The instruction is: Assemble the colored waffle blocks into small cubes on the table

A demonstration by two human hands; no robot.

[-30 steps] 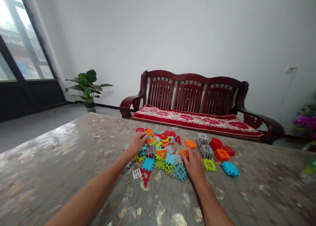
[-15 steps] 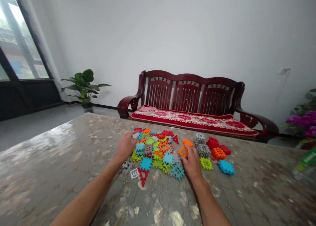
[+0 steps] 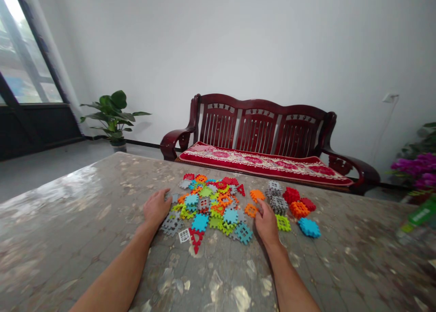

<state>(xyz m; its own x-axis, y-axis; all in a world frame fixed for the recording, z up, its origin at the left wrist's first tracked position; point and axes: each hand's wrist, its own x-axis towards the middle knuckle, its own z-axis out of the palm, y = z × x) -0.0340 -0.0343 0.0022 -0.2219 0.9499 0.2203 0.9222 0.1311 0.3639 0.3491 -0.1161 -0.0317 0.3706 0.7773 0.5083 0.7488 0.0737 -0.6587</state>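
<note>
My left hand [image 3: 157, 207] rests at the left side of a loose heap of interlocking plastic building tiles [image 3: 206, 193]. Its fingers are curled, and a bit of grey shows at their tips; what they hold, if anything, is unclear. Grey tiles [image 3: 172, 224] lie just below it. On the heap's other side is my right hand [image 3: 266, 225], index finger and thumb apart. Right by its fingertips lie an orange window tile [image 3: 251, 210] and a solid orange tile [image 3: 257, 195]. A white window piece [image 3: 184, 235] and a red triangle [image 3: 196, 241] lie at the heap's near edge.
Right of my right hand stand sorted stacks: grey tiles [image 3: 278, 205], red tiles [image 3: 291, 195], orange tiles [image 3: 299, 209], blue tiles [image 3: 309, 228] and green tiles [image 3: 283, 223]. A green-labelled bottle [image 3: 420, 216] is at far right. Beyond the table [image 3: 218, 280] is a wooden bench [image 3: 257, 126].
My left hand has drawn back leftward from the heap's upper left, uncovering tiles there. My right hand has let the orange window tile lie on the table. The view has shifted slightly.
</note>
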